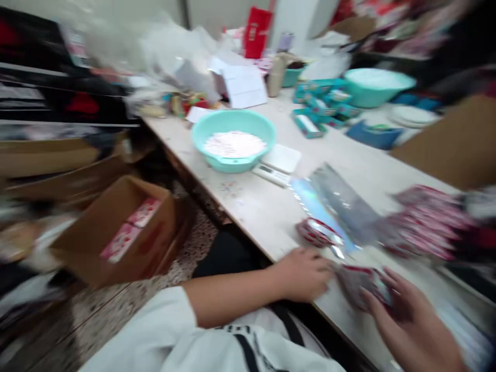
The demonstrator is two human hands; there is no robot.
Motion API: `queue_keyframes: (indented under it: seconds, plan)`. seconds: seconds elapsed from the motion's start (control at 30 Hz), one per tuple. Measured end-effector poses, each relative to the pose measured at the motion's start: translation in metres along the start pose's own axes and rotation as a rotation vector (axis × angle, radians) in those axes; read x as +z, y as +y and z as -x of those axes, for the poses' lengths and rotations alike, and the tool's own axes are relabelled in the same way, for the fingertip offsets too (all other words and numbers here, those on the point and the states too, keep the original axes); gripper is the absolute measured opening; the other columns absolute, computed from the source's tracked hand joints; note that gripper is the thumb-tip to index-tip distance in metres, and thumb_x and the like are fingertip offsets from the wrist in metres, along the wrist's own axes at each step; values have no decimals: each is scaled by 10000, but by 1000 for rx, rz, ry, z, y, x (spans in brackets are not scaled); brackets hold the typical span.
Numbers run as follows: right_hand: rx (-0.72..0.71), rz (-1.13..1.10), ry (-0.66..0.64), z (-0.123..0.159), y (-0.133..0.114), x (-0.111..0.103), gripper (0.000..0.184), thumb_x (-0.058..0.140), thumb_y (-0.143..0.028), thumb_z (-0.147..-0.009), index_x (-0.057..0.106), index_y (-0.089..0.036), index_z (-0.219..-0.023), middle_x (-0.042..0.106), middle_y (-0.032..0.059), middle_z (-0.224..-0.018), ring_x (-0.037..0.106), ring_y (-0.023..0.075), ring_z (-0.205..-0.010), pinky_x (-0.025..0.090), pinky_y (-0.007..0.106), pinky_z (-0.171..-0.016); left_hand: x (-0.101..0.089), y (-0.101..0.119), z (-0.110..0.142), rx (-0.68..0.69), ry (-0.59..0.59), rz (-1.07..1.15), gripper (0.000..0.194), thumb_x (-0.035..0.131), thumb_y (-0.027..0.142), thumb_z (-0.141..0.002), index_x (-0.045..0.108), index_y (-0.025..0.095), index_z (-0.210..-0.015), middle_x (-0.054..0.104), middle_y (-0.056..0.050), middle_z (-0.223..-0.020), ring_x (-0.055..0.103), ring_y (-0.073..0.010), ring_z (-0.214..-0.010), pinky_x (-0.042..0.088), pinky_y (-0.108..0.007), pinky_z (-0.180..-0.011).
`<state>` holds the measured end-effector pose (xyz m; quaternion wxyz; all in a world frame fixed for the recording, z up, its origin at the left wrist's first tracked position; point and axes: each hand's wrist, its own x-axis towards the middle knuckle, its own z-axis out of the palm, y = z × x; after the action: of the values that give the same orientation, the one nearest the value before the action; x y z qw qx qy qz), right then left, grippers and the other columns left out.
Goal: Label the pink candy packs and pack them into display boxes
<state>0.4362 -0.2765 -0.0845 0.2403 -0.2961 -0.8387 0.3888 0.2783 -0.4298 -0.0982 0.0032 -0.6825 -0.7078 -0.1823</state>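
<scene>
At the table's front edge, my left hand [304, 274] is bent with its fingertips pointing down and blurred; whether they pinch anything is unclear. My right hand [411, 320] grips a small clear plastic packet [358, 284] with a dark red edge, thumb on the near side and fingers on the far side. The packet's left corner comes close to my left fingers. Just beyond my left hand lies a red and white patterned roll [318, 232] with a shiny part. Behind it are flat clear and iridescent plastic sleeves [343, 206].
Pink-red packets [430, 222] are piled at the right. A turquoise basin [234, 121] holding pale pieces stands beside a white scale [277, 163]. Teal boxes [323, 103] and another basin [375, 90] sit farther back. An open carton [127, 232] is at floor level, left.
</scene>
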Motion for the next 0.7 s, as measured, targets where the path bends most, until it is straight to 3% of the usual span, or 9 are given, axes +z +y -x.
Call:
queue_keyframes:
  seconds: [0.1, 0.23, 0.3, 0.43, 0.5, 0.6, 0.7]
  plan:
    - [48, 81, 64, 12, -29, -14, 558, 657, -467, -787, 538, -233, -1280, 636, 136, -1213, 670, 305, -1015, 562, 511, -905, -6, 2, -2, -38, -23, 48, 303, 503, 378, -934, 618, 161, -1113, 618, -98, -1186, 515, -255, -1112, 450, -388, -869]
    - [70, 55, 114, 21, -47, -30, 501, 625, -356, -859, 509, -230, -1329, 624, 131, -1264, 646, 261, -1103, 511, 462, -1006, -6, -3, -12, -73, -45, 97, 257, 519, 320, -929, 612, 176, -1120, 627, -106, -1181, 519, -274, -1118, 444, -421, -908]
    - [76, 68, 114, 28, -50, -38, 503, 624, -307, -867, 501, -246, -1350, 613, 123, -1292, 630, 257, -1140, 499, 451, -1024, -5, -1, -16, -104, -31, 168, 343, 503, 315, -935, 574, 163, -1233, 632, -123, -1189, 529, -288, -1110, 445, -444, -920]
    - [65, 91, 103, 46, -55, -45, 491, 633, -261, -873, 517, -261, -1350, 590, 111, -1343, 606, 255, -1187, 512, 421, -1012, -7, 9, -25, -276, 31, 606, 581, 453, 415, -956, 357, 149, -1464, 622, -135, -1216, 583, -249, -1079, 467, -421, -953]
    - [44, 72, 103, 51, -56, -44, 487, 632, -256, -884, 511, -276, -1356, 602, 101, -1331, 621, 244, -1162, 540, 398, -970, -7, 15, -30, -319, 55, 876, 513, 443, 440, -956, 462, 177, -1397, 614, -118, -1242, 600, -217, -1070, 486, -371, -941]
    - [8, 24, 118, 57, -57, -42, 512, 628, -241, -897, 471, -301, -1381, 620, 93, -1313, 644, 222, -1120, 569, 361, -905, -5, 20, -36, -296, 30, 1092, 324, 489, 418, -932, 688, 178, -1020, 690, -76, -1013, 626, -196, -947, 503, -315, -858]
    - [-10, 7, 139, 61, -56, -41, 516, 631, -224, -897, 461, -308, -1378, 638, 94, -1291, 663, 211, -1076, 577, 345, -861, -3, 21, -36, -322, 11, 1162, 311, 500, 403, -924, 678, 170, -821, 661, -34, -778, 611, -167, -769, 495, -274, -732]
